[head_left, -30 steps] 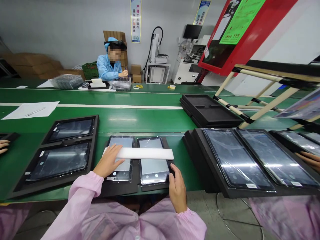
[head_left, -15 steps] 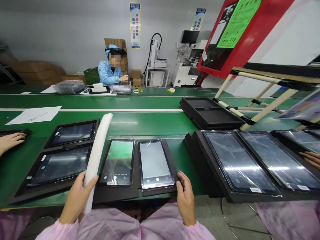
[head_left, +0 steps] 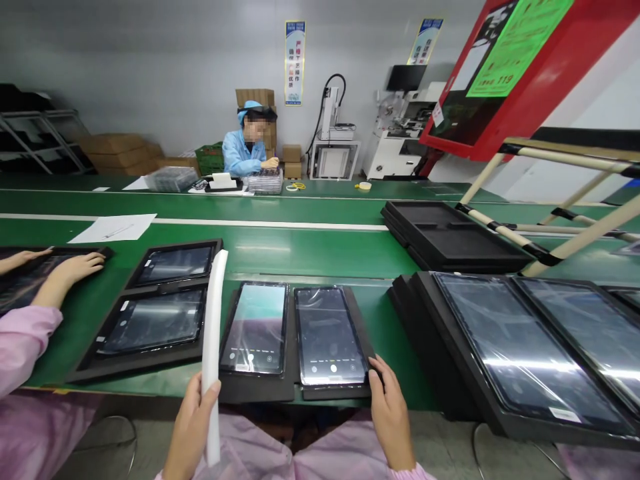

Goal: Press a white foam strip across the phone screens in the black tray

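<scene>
Two glossy slabs sit side by side in the black tray (head_left: 295, 390) at the near edge of the green belt (head_left: 310, 250): the left device (head_left: 256, 327) shows a pale, bluish-grey screen, the right device (head_left: 330, 335) a darker, mirror-like one, each with small round icons along its lower edge. Both are flat rectangles with rounded corners, snug in the matte, foam-looking tray.

The left hand (head_left: 193, 427) is wrapped around the lower part of a white foam strip (head_left: 213, 340), thumb on one side, fingers curled behind it. The strip is long, narrow and soft-looking, with a rounded top; it stands nearly upright, just left of the tray and crossing in front of the neighbouring tray's right edge.

The right hand (head_left: 390, 413) rests at the tray's near right corner, fingertips bent against the black rim right beside the right device. It grips nothing that can be made out.

To the left, a larger black tray (head_left: 150, 360) holds two dark screens lying crosswise. Further left, another person's hand (head_left: 75, 267) in a pink sleeve lies flat on yet another dark tray. On the right, big glossy panels (head_left: 505, 347) lie in a stacked black tray, light streaking across their film. Beyond, an empty moulded tray stack (head_left: 450, 233) rests on the belt, and a person in blue (head_left: 245, 150) sits at the far bench.
</scene>
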The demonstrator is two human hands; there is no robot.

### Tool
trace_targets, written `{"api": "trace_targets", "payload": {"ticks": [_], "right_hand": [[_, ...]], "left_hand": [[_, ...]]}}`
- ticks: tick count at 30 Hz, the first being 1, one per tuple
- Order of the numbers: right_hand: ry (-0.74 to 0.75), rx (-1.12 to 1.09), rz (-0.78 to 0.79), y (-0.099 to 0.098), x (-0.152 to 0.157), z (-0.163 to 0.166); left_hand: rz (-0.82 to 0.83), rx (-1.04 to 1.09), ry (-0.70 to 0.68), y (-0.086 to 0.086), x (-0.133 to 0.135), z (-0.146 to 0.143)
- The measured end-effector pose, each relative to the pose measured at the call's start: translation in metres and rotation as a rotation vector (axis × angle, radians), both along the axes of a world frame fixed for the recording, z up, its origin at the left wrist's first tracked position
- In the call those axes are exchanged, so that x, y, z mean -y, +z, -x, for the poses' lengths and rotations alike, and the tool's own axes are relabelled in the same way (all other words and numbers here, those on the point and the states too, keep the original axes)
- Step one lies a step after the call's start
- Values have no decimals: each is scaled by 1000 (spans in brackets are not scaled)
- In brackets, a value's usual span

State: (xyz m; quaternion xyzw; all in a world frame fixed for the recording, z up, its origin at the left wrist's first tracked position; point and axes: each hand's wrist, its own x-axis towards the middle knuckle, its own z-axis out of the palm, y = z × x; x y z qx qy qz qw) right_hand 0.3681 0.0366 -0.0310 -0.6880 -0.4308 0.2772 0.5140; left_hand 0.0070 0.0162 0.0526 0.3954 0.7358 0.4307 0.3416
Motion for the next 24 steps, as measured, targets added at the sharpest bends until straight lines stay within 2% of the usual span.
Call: {"api": "trace_targets", "payload": {"ticks": [5,10,16,19,24], "right_hand": [[-53,-23,97,7,-7,-3],[-38,-36,126,18,-19,-13],[-74,-155,203,8,7,-27],[-139,-168,182,4,14,-33],[-131,-195,245,12,-4,-45]], "left_hand": [[-1,33,43,-4,3,4],[22,213,53,-3,2,5],[24,413,131,5,21,13],[20,395,118,9,27,12],[84,403,-3,5,28,6]]}}
